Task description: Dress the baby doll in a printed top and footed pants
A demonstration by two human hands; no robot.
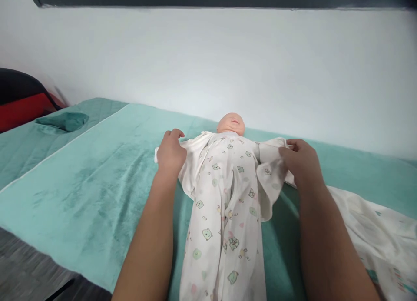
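A baby doll (231, 124) lies on its back on a teal blanket (97, 179), head toward the wall. It wears a white sleepsuit (224, 205) printed with small green bears. My left hand (171, 151) rests on the suit's left sleeve, fingers curled over the cloth. My right hand (298, 160) grips the right sleeve, fingers closed on the fabric near the cuff. Both forearms reach in from the bottom edge on either side of the doll's body.
A second white printed cloth (374, 236) lies at the right on the blanket. A folded teal cloth (63, 120) sits at the far left. A black and red object (22, 103) stands behind it. A white wall (228, 62) runs along the far side; grey floor (26, 275) shows at the lower left.
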